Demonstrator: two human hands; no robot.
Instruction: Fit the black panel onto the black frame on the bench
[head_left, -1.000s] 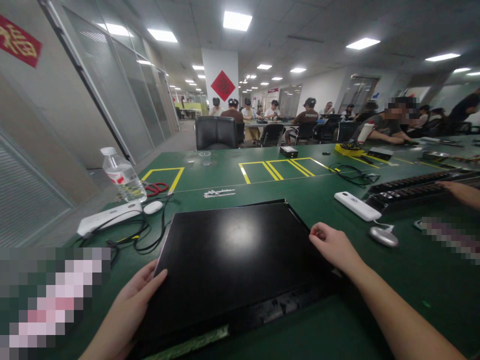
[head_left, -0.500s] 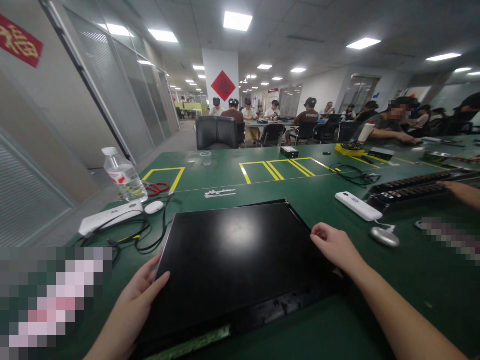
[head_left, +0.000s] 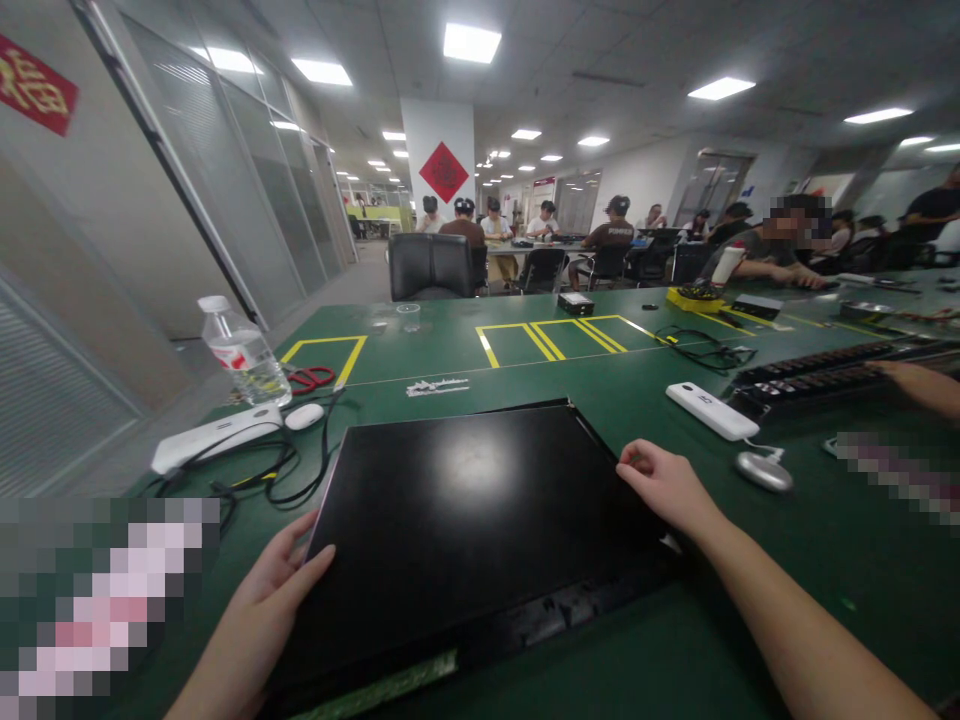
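A flat black panel [head_left: 465, 520] with a glossy face lies on the green table [head_left: 645, 400] right in front of me. My left hand [head_left: 262, 600] grips its left edge, thumb on top and fingers under the side. My right hand [head_left: 664, 485] holds the right edge with curled fingers. A strip of green circuit board shows under the panel's near edge.
To the left are a white power strip [head_left: 214, 438], black cables [head_left: 277, 475], a water bottle [head_left: 244, 350] and red scissors [head_left: 311, 378]. To the right lie a white device [head_left: 712, 410], a grey mouse [head_left: 763, 470], and a black keyboard [head_left: 825, 370] touched by another person's hand [head_left: 919, 383]. Several people sit at far tables.
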